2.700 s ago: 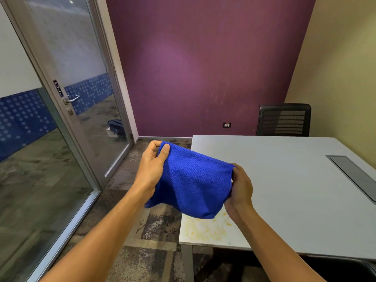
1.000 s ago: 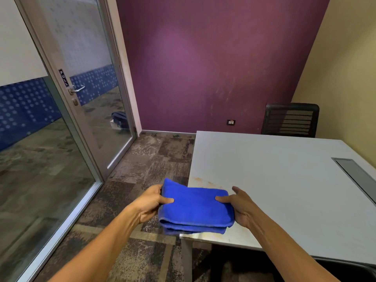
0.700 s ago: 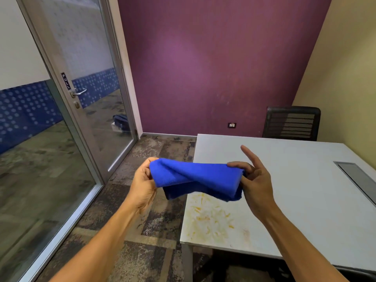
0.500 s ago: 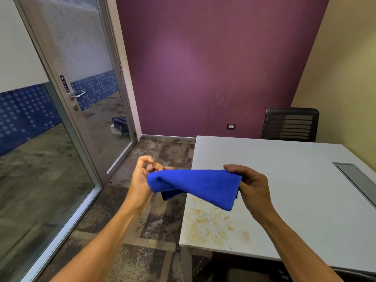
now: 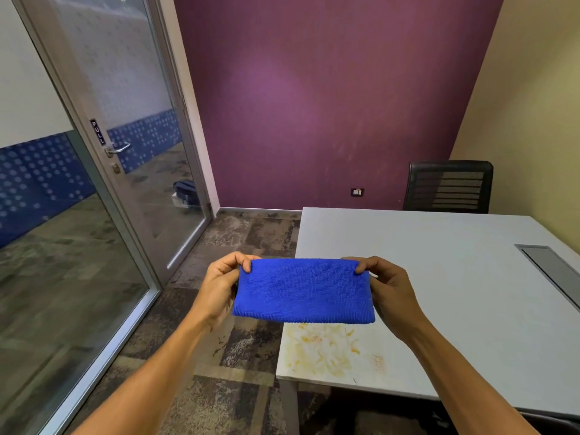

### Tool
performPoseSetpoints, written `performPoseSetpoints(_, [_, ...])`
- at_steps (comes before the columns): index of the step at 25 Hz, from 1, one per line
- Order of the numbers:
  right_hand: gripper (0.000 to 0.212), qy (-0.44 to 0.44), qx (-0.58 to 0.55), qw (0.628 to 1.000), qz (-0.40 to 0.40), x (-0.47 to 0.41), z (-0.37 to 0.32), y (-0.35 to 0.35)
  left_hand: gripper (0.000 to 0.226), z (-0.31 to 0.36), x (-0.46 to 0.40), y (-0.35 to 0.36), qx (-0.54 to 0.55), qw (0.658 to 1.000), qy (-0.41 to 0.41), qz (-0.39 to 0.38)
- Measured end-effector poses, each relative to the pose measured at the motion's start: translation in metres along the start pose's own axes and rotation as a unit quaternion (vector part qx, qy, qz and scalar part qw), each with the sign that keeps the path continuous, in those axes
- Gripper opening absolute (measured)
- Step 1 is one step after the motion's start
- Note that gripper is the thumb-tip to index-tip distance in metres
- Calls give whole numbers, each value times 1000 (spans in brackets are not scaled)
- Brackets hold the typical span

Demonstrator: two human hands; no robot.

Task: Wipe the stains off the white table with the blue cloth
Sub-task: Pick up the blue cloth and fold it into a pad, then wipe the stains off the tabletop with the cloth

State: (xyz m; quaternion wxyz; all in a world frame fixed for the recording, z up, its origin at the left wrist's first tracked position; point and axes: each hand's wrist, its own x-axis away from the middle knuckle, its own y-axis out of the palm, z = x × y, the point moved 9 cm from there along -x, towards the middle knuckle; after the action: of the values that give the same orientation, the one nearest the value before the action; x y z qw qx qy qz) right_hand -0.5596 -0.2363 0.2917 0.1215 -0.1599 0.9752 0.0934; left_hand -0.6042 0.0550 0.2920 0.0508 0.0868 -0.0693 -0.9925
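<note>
The blue cloth [image 5: 303, 291] is folded into a flat, wide rectangle and held up in the air above the near left corner of the white tabletop [image 5: 439, 277], not touching it; the left hand [image 5: 221, 285] pinches its upper left corner between thumb and fingers, and the right hand [image 5: 387, 288] pinches the upper right corner the same way, so both hands are closed on the cloth and it hangs stretched between them. Directly below the cloth's lower edge, yellowish stains [image 5: 326, 346] are smeared over the tabletop's near left corner, reaching close to the near edge; a fainter reddish smudge [image 5: 379, 361] lies just to their right. A grey cable hatch [image 5: 552, 271] is set into the tabletop toward its right edge; a black chair [image 5: 448, 187] stands behind the far edge, against the purple wall [image 5: 314, 105]; a glass door [image 5: 125, 136] with a metal handle stands to the left, beyond patterned carpet [image 5: 238, 356].
</note>
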Motion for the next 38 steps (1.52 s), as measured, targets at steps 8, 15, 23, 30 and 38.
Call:
performPoseSetpoints(8, [13, 109, -40, 993, 15, 6, 36, -33, 60, -49, -10, 9, -108, 989, -98, -15])
performPoseSetpoints(15, [50, 149, -9, 988, -33, -1, 36, -55, 70, -85, -15, 72, -295, 939, -126, -128])
performPoseSetpoints(23, [44, 127, 61, 984, -110, -14, 10, -65, 64, -85, -10, 177, -306, 932, -52, -187])
performPoseSetpoints(30, [45, 215, 48, 971, -92, 1, 58, -115, 33, -160, 16, 211, -212, 955, -135, -156])
performPoseSetpoints(38, [44, 365, 166, 916, -26, 48, 174, -201, 36, -261, 16, 245, -388, 862, -136, -297])
